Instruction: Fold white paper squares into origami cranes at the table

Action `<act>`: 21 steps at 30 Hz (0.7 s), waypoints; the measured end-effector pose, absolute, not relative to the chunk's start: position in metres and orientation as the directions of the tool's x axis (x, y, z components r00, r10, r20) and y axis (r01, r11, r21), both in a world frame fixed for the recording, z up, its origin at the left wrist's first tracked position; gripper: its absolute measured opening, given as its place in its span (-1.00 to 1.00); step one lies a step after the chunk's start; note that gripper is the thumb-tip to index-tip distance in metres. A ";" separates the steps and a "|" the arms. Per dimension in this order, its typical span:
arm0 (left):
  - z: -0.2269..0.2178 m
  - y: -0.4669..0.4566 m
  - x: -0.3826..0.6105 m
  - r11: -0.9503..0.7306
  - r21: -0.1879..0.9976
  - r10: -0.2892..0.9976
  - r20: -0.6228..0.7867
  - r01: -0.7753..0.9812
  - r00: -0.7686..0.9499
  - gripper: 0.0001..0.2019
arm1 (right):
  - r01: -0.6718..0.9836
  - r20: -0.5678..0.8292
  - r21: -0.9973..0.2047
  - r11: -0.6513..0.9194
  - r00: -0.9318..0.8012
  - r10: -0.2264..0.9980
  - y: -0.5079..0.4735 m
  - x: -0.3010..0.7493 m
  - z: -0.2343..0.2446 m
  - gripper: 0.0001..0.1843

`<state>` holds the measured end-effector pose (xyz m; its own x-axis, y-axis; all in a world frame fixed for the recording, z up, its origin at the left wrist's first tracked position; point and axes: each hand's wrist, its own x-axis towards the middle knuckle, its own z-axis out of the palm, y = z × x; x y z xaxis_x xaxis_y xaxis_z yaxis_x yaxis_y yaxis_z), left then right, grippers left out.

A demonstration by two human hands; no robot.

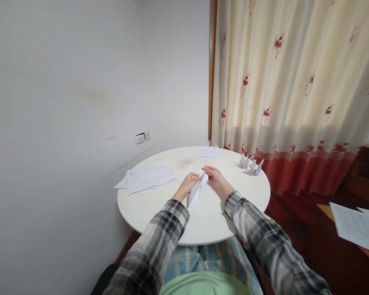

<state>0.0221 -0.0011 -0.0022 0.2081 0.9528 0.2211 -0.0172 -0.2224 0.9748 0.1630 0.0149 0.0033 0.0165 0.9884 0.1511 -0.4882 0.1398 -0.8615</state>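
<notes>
Between my hands is a narrow folded piece of white paper (pixel 196 194), held tilted over the middle of the round white table (pixel 215 227). My left hand (pixel 189 183) pinches its left side near the upper end. At the top end, my right hand (pixel 214 176) has its fingers closed on the paper's right edge. The fingertips partly cover the folds there, so their exact shape is hidden.
White paper sheets (pixel 150 177) lie at the table's left, with more paper (pixel 212 152) at the far edge. Folded paper cranes (pixel 256 168) stand at the right. Written sheets (pixel 356 225) rest on a wooden surface at far right. A wall and a curtain (pixel 283 98) stand behind.
</notes>
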 end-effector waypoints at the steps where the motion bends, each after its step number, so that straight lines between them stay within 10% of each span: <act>1: -0.002 -0.001 0.022 -0.223 0.975 0.951 0.223 -0.022 0.213 -0.64 | -0.485 0.151 -0.862 0.149 0.035 0.988 0.015 0.163 0.003 -0.66; 12: 0.007 -0.009 0.024 -0.157 0.987 0.951 0.140 0.042 0.276 -0.74 | -0.424 0.176 -0.854 0.302 0.310 0.934 0.021 0.173 0.004 -0.61; 21: -0.004 0.003 0.016 -0.232 0.971 0.972 0.233 -0.054 0.022 -0.68 | -0.300 0.158 -0.935 0.189 0.127 0.979 0.013 0.164 0.004 -0.68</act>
<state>0.0161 0.0030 -0.0038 0.0224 0.9722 0.2332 -0.0541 -0.2318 0.9713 0.1636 0.0132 0.0043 0.1270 0.9793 0.1575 -0.3002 0.1893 -0.9349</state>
